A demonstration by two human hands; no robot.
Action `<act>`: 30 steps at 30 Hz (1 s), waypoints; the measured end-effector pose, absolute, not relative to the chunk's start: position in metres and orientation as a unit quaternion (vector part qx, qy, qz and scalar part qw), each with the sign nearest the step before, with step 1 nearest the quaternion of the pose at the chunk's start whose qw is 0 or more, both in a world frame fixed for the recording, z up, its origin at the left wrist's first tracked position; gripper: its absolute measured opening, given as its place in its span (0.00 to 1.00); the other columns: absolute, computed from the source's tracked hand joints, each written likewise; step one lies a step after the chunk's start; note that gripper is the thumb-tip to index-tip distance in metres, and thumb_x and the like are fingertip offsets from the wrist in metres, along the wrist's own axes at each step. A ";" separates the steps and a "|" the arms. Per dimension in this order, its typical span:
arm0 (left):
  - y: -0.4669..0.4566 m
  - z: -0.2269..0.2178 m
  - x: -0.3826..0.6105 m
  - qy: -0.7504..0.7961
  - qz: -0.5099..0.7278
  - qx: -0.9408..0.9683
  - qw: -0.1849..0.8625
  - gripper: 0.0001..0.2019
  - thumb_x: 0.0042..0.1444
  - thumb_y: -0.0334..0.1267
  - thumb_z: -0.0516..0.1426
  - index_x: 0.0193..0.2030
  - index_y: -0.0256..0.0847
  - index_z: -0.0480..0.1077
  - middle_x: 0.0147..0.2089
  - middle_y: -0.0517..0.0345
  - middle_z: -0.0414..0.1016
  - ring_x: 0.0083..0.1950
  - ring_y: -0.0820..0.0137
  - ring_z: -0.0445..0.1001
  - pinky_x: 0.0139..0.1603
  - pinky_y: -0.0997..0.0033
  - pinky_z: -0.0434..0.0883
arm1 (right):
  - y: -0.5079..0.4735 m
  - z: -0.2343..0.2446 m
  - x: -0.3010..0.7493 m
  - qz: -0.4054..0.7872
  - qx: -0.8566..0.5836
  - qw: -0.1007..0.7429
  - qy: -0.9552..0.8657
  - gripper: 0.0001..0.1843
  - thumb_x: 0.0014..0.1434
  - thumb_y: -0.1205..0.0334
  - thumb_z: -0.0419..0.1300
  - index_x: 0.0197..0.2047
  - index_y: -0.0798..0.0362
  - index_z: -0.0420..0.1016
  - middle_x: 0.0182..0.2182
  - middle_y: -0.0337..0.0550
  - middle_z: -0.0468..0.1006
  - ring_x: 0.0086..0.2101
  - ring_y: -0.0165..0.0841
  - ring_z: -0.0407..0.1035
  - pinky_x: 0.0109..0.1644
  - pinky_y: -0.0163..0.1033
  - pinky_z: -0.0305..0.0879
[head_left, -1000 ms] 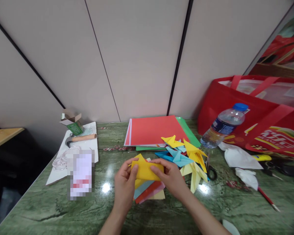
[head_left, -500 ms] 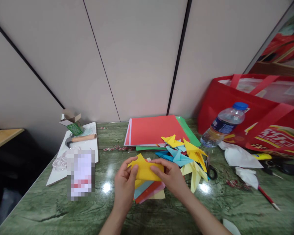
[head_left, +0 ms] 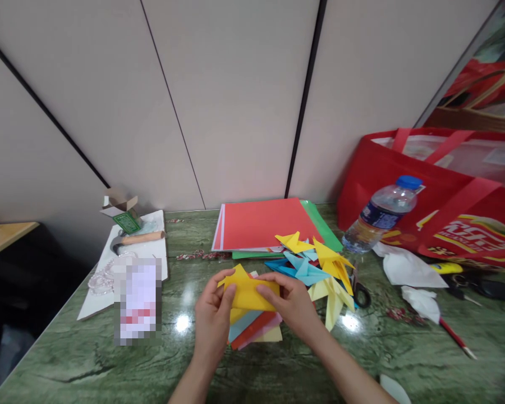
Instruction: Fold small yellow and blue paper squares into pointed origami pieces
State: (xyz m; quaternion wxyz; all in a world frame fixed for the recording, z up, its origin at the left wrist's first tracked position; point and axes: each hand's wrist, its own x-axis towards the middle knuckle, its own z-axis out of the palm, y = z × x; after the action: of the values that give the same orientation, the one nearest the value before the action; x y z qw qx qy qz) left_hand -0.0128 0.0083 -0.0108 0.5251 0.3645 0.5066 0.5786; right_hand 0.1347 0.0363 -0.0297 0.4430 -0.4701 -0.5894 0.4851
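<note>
A folded piece of yellow paper (head_left: 251, 296) is held up between my two hands, with a pointed flap rising from its top edge. My left hand (head_left: 214, 306) pinches its left end, thumb on the front face. At its right end my right hand (head_left: 292, 297) grips it the same way, thumb across the front. Below lies a stack of coloured paper sheets (head_left: 258, 331), partly hidden by the folded piece and my hands. Just beyond my right hand sit several folded paper shapes (head_left: 307, 269) in yellow, blue and pale yellow.
Red paper sheets (head_left: 261, 221) lie by the wall. Scissors (head_left: 363, 294) stick out beside the folded shapes. A water bottle (head_left: 379, 216) leans before a red bag (head_left: 454, 196). At left, a hammer (head_left: 138, 238) and small box (head_left: 126, 216) rest on a white board (head_left: 96, 303).
The view has shifted very slightly. Both hands keep the same hold on the yellow paper, and nothing else has visibly moved.
</note>
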 end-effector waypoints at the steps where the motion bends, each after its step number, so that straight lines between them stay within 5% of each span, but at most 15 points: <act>1: 0.008 -0.011 -0.013 0.506 0.578 0.367 0.525 0.18 0.47 0.41 0.59 0.45 0.39 0.65 0.28 0.57 0.77 0.27 0.69 0.75 0.25 0.76 0.69 | 0.036 -0.030 0.135 0.485 -0.471 0.443 -0.589 0.09 0.52 0.58 0.59 0.35 0.52 0.76 0.34 0.43 0.78 0.34 0.37 0.70 0.35 0.38 0.66; 30: 0.009 -0.013 -0.013 0.493 0.580 0.376 0.528 0.14 0.49 0.40 0.58 0.43 0.41 0.64 0.28 0.59 0.77 0.27 0.70 0.75 0.26 0.77 0.69 | 0.035 -0.029 0.135 0.506 -0.460 0.467 -0.560 0.09 0.49 0.58 0.61 0.34 0.52 0.74 0.33 0.43 0.77 0.34 0.37 0.70 0.35 0.37 0.65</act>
State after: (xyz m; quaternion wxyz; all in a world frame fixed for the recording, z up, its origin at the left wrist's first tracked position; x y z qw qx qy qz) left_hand -0.0134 0.0085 -0.0127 0.5281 0.3763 0.4931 0.5800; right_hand 0.1346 0.0351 -0.0293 0.4674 -0.4600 -0.5600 0.5063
